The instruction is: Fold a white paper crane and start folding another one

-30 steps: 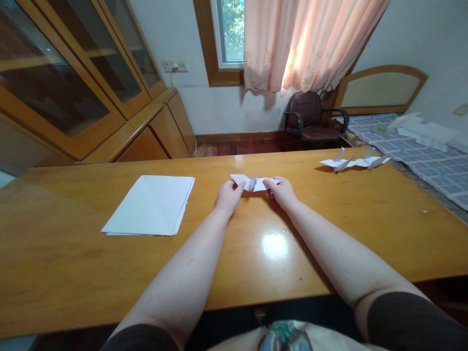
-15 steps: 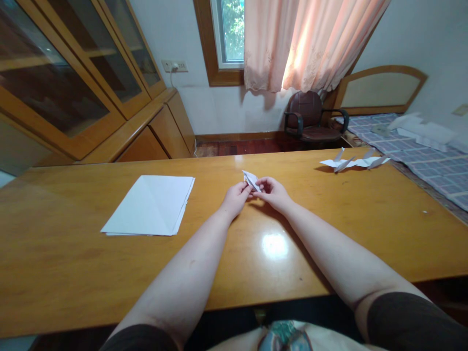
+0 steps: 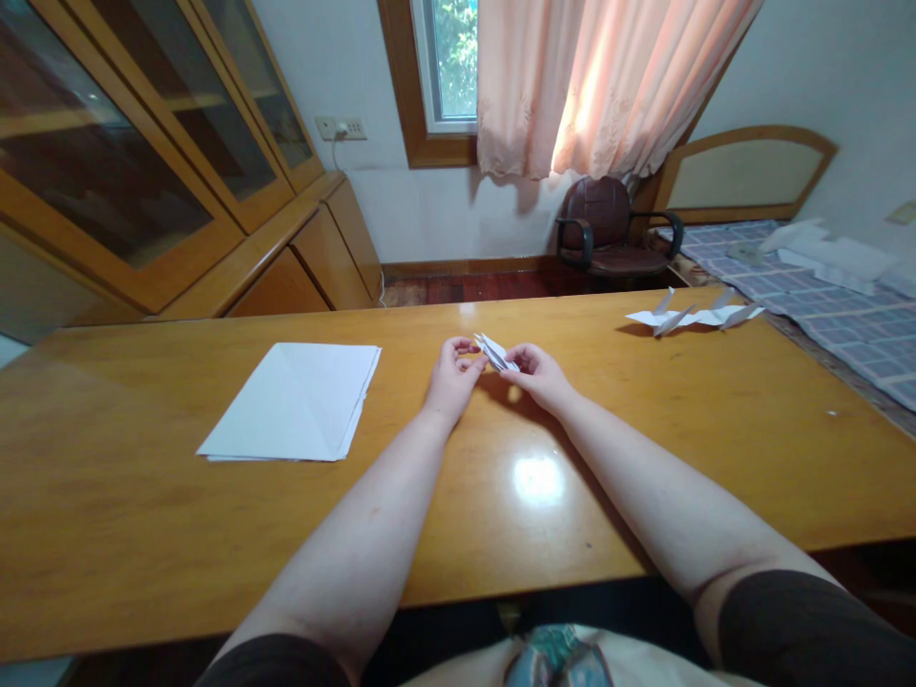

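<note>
The long honey-brown wooden table [image 3: 143, 534] is smooth and glossy, throwing back a white glare. The flat stack of square white paper sheets [image 3: 293, 405] looks matt and smooth; the small folded white paper piece [image 3: 495, 352] is matt too. The pale pink curtain [image 3: 526, 86] is cloth; the black-armed maroon chair [image 3: 599, 215] has a faintly shiny cover, perhaps leather or vinyl.

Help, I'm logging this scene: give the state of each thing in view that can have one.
Folded paper: layers slightly spread
Right hand: pinching the folded paper
Left hand: curled, by its edge
Paper stack: flat, edges slightly uneven
Folded shapes: flaps raised, resting on table
Curtain: covering part of window
Glass doors: shut
Plug: in socket
Chair: upright
</note>
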Motion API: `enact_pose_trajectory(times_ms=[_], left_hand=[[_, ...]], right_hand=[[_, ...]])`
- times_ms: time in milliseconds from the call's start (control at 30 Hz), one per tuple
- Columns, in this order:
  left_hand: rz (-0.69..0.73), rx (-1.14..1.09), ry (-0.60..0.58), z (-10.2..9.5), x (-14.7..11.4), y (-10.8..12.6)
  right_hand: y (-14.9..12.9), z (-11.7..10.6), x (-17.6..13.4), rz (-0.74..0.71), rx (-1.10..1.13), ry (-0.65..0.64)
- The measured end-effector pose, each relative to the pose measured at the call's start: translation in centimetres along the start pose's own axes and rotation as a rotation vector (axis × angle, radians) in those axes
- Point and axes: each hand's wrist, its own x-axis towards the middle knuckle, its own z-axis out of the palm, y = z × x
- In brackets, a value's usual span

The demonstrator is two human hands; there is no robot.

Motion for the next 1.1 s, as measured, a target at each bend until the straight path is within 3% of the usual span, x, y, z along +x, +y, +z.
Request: enact_pose_trajectory(times_ms=[100,300,567,933,1100], left_hand=[[0.070,0.155,0.088,-0.4,0.0,0.2],[0.140,0.294,0.071,-0.7,-0.1,1.0],[0.151,0.241,0.020,-0.6,-0.3,1.2],[0.208,0.254,0.086,-0.8,-0.2,1.3],[0.230,0.196,0.124,-0.8,0.1,0.2]], right_hand=[[0.0,-0.1,0.0,0.016,-0.009,-0.002],[0.1,0.0,-0.1,0.008,0.000,-0.008],[0.1,0.0,-0.1,0.015,-0.008,-0.012],[0.4,-0.2,-0.1,-0.010,-0.072,-0.015],[0.1,-0.2,-0.4,-0.030,-0.113,-0.055]])
